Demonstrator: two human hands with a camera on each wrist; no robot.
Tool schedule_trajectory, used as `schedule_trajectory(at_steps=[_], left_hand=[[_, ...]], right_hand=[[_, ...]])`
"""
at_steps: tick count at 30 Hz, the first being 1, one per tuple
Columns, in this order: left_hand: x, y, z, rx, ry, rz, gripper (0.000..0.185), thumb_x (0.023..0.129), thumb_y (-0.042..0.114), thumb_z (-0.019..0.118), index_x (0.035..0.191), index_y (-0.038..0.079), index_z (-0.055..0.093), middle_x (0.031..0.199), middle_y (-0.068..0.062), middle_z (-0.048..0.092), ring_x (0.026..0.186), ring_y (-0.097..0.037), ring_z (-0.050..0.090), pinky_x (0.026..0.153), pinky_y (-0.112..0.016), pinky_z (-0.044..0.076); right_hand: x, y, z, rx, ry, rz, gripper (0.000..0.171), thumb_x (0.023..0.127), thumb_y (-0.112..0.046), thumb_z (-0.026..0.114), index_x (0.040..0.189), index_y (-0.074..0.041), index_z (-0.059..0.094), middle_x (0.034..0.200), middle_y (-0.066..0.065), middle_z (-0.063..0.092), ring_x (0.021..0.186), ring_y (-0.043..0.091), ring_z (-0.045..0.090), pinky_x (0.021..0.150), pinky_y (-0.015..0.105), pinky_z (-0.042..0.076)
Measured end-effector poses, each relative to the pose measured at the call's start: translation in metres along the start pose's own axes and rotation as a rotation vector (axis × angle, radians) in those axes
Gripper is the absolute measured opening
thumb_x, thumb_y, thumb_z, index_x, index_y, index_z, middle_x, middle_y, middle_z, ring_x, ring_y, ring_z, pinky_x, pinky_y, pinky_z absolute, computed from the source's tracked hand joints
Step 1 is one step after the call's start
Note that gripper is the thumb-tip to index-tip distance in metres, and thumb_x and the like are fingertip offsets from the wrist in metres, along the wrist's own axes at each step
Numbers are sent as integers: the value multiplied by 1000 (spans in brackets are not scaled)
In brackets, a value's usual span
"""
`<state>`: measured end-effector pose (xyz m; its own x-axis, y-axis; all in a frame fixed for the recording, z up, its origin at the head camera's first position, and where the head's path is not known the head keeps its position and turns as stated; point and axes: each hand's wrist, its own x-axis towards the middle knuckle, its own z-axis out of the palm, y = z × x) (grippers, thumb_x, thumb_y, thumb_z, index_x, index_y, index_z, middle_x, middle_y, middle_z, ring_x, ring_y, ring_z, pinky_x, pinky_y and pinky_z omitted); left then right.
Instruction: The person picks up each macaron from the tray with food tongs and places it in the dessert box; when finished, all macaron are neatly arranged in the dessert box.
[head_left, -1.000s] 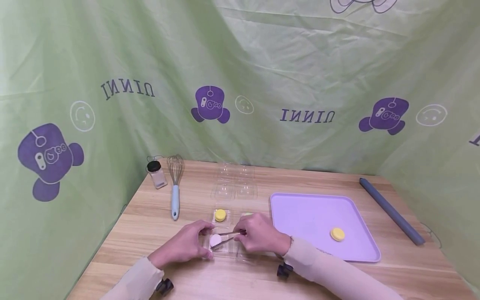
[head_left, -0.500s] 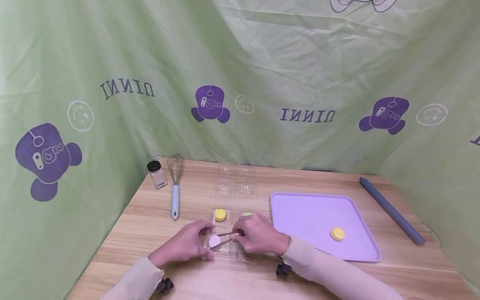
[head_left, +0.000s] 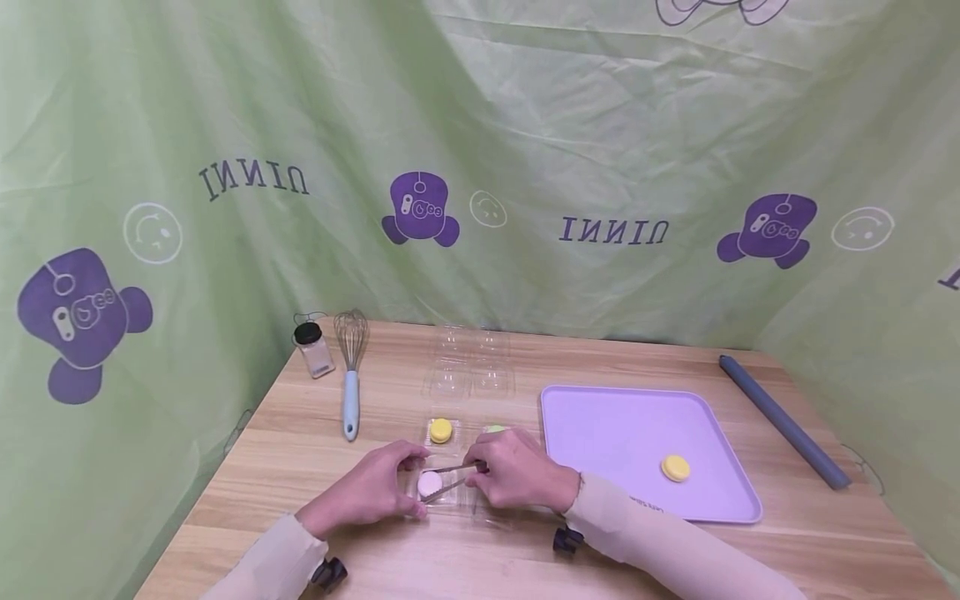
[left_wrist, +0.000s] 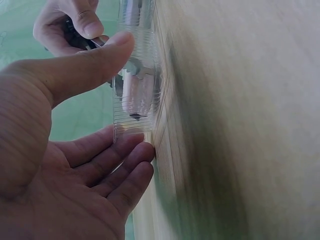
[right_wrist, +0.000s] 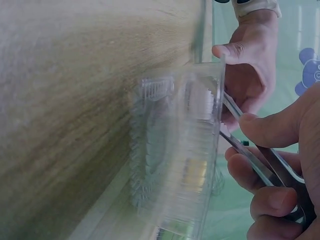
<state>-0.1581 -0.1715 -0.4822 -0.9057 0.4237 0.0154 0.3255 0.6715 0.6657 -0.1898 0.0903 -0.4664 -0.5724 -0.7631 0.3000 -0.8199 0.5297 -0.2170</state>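
Note:
A pale pink macaron (head_left: 431,484) lies in the near left compartment of a clear plastic box (head_left: 450,505). My left hand (head_left: 372,487) holds the box at its left end, thumb at the near edge and fingers at the far one. My right hand (head_left: 517,472) grips metal tongs (head_left: 454,483) with a dark handle (right_wrist: 302,192). The spread arms of the tongs stand on either side of the macaron; whether they touch it I cannot tell. Behind it sits a yellow macaron (head_left: 440,431) in another compartment, and a green macaron (head_left: 496,428) is partly hidden by my right hand.
On the right, a purple tray (head_left: 600,433) bears a yellow macaron (head_left: 676,468). Beyond it lies a blue-grey rolling pin (head_left: 783,422). A whisk (head_left: 351,375) and a black-capped jar (head_left: 314,350) are at the back left. The clear lid (head_left: 471,379) extends behind the box.
The arms of the tongs now stand farther apart, with the upper tip moved left past the pink macaron's far side. Both hands stay nearly in place.

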Motion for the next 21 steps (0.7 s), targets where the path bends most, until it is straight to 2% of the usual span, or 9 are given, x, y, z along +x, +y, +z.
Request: schedule_trajectory(at_steps=[10,14,18,21], left_hand=[[-1,-1,1,19,12,47,82,63,33,94,132,4,60,120,-5,68,108,-21,65,98,-45,57],[-2,0,1,26,9,45,83,62,33,94,133,5,60,119,-5,67,108,-21,64,98,-47,56],[-3,1,0,36,10,35,87,62,36,94,134,4,59,118,-5,66,108,-21,62,98,-47,56],[-3,4,-2,54,35,41,88,62,38,94,134,2,58,120,-7,66,109,-22,63,97,-47,57]], right_hand=[[-3,2,-6,16,30,-16,17,82,-26,81,94,-14,78,79,-8,71,58,-8,44,49,2,32],[-6,3,-9,30,40,-13,17,82,-26,81,94,-15,79,80,-8,72,58,-8,44,48,3,32],[-9,6,-15,36,76,5,16,82,-28,82,94,-16,79,80,-10,72,62,-6,50,54,4,38],[-13,11,-21,47,134,10,17,82,-27,83,94,-16,79,79,-9,73,67,-4,59,61,7,47]])
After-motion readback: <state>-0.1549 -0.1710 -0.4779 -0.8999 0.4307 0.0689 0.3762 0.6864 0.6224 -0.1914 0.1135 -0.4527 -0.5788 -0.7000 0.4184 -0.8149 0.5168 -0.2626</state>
